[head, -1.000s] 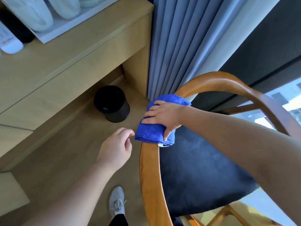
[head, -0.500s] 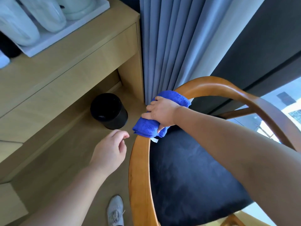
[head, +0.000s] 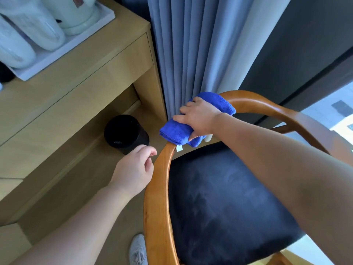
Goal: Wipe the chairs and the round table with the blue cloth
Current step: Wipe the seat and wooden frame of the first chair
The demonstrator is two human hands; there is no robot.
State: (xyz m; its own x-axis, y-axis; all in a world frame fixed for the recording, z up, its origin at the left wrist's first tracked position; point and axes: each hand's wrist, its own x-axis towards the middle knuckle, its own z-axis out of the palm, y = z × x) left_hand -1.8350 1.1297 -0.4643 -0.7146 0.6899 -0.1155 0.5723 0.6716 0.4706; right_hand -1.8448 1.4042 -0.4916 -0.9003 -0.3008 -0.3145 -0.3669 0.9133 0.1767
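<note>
At eleven o'clock, curved wooden chair rail: my right hand grips folded blue cloth, now further clockwise; rest seemingly unwiped. Left hand slack, empty.

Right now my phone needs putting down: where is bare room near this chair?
The dark seat inside the wooden rail is bare; so is the desktop strip between white tray and desk edge. The tray itself is crowded.

Blue cloth, black bin
</note>
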